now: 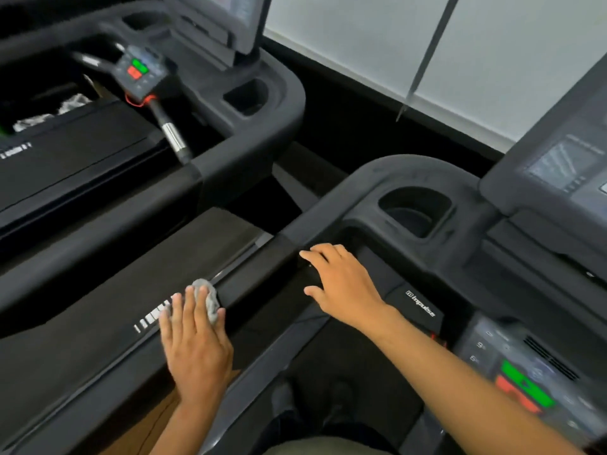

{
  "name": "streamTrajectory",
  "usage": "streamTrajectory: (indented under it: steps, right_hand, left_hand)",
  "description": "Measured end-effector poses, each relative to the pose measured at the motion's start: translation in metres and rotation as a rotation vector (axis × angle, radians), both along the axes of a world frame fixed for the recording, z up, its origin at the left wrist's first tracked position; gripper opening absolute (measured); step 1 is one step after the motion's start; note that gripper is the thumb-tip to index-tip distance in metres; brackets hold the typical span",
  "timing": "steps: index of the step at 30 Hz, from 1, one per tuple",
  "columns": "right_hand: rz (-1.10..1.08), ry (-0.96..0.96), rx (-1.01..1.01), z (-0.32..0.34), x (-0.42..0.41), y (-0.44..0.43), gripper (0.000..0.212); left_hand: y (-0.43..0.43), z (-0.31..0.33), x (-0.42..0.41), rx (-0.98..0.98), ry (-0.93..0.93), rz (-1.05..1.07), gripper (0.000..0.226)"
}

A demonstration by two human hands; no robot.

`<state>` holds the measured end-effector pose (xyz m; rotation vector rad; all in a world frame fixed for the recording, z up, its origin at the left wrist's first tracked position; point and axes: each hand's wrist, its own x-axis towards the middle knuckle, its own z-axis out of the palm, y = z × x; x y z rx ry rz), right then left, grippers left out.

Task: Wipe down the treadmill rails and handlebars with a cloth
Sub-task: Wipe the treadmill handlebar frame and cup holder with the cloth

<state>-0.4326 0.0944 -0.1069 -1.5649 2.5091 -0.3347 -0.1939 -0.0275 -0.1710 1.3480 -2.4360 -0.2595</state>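
A small grey cloth (210, 298) lies bunched on the outer side of my treadmill's black left handrail (262, 274). My left hand (193, 339) presses flat on the cloth, fingers spread over it. My right hand (341, 287) rests on the same handrail a little further forward, fingers curled over its top and inner edge, with no cloth in it. The rail runs diagonally up to the console's rounded corner (394, 172).
A cup holder (415, 211) and a screen (558, 165) sit ahead on the right. A control panel (522, 385) with green and red buttons is at lower right. A second treadmill (98, 152) stands to the left, with its own handlebar (172, 136).
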Motion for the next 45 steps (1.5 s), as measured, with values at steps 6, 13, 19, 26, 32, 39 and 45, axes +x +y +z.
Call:
streamTrajectory:
  steps: [6,13,19,26,32,39,45]
  right_hand:
    - [-0.213,-0.100,0.109,-0.019,-0.033,0.060,0.061]
    - [-0.241,-0.140,0.177,-0.030,-0.037,0.079,0.062]
    - [-0.201,-0.153,0.181,-0.030,-0.042,0.083,0.060]
    - [-0.153,-0.190,0.160,-0.024,-0.048,0.079,0.065]
    - [-0.084,-0.207,0.160,-0.019,-0.054,0.077,0.064]
    - [-0.041,-0.209,0.198,-0.019,-0.057,0.078,0.065]
    - [-0.073,-0.314,0.284,-0.020,-0.058,0.089,0.054]
  left_hand:
    - [0.009,-0.008,-0.088,-0.138,0.013,-0.384,0.052]
    - [0.008,-0.016,-0.174,-0.342,-0.136,-0.836,0.057]
    - [0.011,-0.032,-0.188,-0.384,-0.332,-0.992,0.053]
    - [0.048,-0.044,-0.151,-0.271,-0.310,-0.717,0.047]
    - [0.090,-0.022,-0.129,0.630,0.207,0.189,0.039]
    - [0.075,0.014,-0.195,1.413,0.877,0.733,0.032]
    - [0.089,0.028,-0.194,1.125,0.679,0.535,0.039]
